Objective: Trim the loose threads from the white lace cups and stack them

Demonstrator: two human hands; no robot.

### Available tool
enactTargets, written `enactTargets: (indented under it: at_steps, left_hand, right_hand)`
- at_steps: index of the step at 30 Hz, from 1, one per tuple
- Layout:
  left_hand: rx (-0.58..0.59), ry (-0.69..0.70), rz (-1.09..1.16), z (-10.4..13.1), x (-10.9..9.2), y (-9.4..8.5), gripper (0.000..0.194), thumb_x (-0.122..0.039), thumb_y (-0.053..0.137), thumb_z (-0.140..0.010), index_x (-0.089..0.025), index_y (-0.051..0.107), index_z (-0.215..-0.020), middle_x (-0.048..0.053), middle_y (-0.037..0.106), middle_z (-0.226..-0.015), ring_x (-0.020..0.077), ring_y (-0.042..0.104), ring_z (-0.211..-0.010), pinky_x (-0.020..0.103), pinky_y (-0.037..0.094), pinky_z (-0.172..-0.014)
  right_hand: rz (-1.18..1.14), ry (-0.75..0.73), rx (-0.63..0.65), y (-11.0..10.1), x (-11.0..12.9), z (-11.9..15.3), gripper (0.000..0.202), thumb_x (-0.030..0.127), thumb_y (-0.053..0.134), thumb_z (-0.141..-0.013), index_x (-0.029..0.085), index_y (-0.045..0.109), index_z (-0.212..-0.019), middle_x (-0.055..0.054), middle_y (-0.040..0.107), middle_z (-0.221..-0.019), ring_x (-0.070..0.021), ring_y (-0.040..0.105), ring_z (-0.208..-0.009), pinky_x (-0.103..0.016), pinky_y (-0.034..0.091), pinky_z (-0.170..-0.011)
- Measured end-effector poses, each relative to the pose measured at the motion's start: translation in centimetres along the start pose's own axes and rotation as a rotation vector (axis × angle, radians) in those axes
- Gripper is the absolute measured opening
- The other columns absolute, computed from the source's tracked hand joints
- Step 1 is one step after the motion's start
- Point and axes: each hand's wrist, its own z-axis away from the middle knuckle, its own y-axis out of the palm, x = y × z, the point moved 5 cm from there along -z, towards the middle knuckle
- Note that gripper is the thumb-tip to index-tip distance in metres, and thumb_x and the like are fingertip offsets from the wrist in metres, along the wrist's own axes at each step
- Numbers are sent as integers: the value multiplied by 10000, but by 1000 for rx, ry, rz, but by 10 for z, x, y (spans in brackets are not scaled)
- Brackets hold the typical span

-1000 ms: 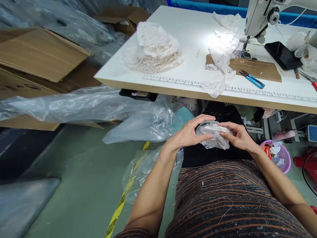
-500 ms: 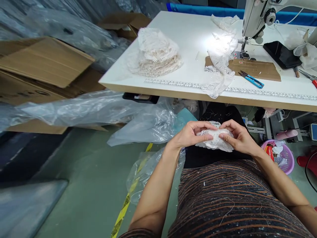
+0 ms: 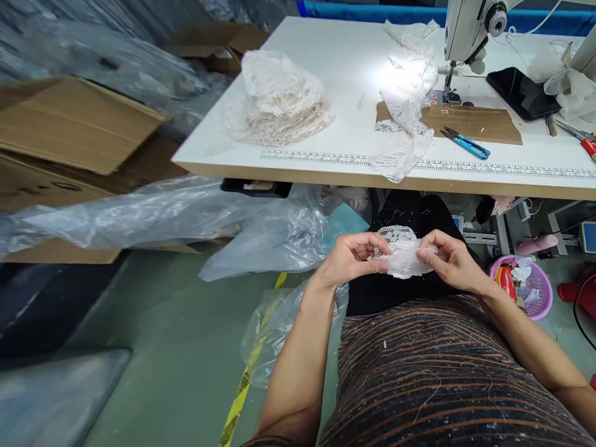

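A small piece of white lace (image 3: 404, 256) is stretched between my two hands, above my dark-clad lap. My left hand (image 3: 356, 257) pinches its left edge between thumb and fingers. On the other side my right hand (image 3: 447, 257) grips the right edge the same way. Part of the lace stands up in a scalloped fold beyond the fingers. On the table in front, a long strip of white lace (image 3: 404, 118) trails from beside the sewing machine (image 3: 470, 31) over the front edge. A stack of cream lace (image 3: 282, 99) lies at the table's left.
Blue thread snips (image 3: 465, 143) lie by a cardboard strip (image 3: 488, 124) on the white table (image 3: 335, 62), near a black phone (image 3: 524, 93). Red-handled scissors (image 3: 587, 148) are far right. A pink basket (image 3: 542, 285) of scraps stands on the floor. Cardboard boxes (image 3: 79, 124) and plastic sheeting fill the left.
My hands have spread slightly apart, and the bunched lace is now opened out flatter, with its patterned edge showing. The view has shifted a little to the right.
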Motion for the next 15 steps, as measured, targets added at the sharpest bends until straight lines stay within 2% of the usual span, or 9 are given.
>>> enactTargets:
  at_steps: [2, 5, 9, 12, 14, 15]
  left_hand:
    - [-20, 11, 5, 4, 4, -3, 447, -477, 918, -526, -141, 700, -724, 44, 663, -765, 112, 580, -615, 228, 488, -555]
    - [20, 1, 3, 8, 11, 0, 479, -457, 929, -515, -148, 686, -789, 40, 654, -813, 115, 592, -646, 232, 507, -587]
    - [72, 11, 8, 9, 11, 7, 515, -393, 942, -510, -172, 639, -863, 83, 655, -1060, 140, 633, -789, 233, 530, -660]
    - [104, 47, 7, 6, 4, 12, 633, -379, 937, -523, -207, 634, -1051, 120, 636, -1208, 175, 657, -863, 265, 546, -705]
    - [127, 101, -38, 4, -3, 14, 641, -365, 932, -537, -216, 657, -1097, 109, 667, -1146, 198, 661, -892, 295, 549, -748]
    - [139, 132, -77, 3, -6, 15, 580, -356, 927, -548, -210, 686, -1055, 95, 687, -1072, 204, 657, -896, 303, 544, -762]
  right_hand:
    - [-93, 67, -31, -1, -8, 3, 483, 669, 655, -791, 202, 535, -789, 41, 475, -656, -85, 387, -554, -232, 352, -514]
    - [-163, 117, -56, 0, -14, 6, 497, 671, 693, -753, 199, 539, -780, 49, 468, -632, -73, 368, -527, -224, 331, -488]
    - [-163, 126, -24, 6, -10, 7, 501, 675, 694, -748, 199, 541, -770, 51, 461, -615, -70, 368, -513, -217, 326, -466]
    - [-141, 103, -2, 9, -3, 8, 478, 659, 679, -776, 200, 549, -785, 50, 465, -621, -72, 379, -518, -214, 339, -466]
    - [-130, 82, -3, 10, 2, 9, 461, 646, 667, -796, 202, 543, -792, 50, 463, -630, -71, 379, -521, -211, 343, -468]
    - [-128, 73, -6, 10, 4, 10, 454, 640, 663, -805, 204, 536, -794, 51, 459, -635, -70, 375, -520, -210, 342, -467]
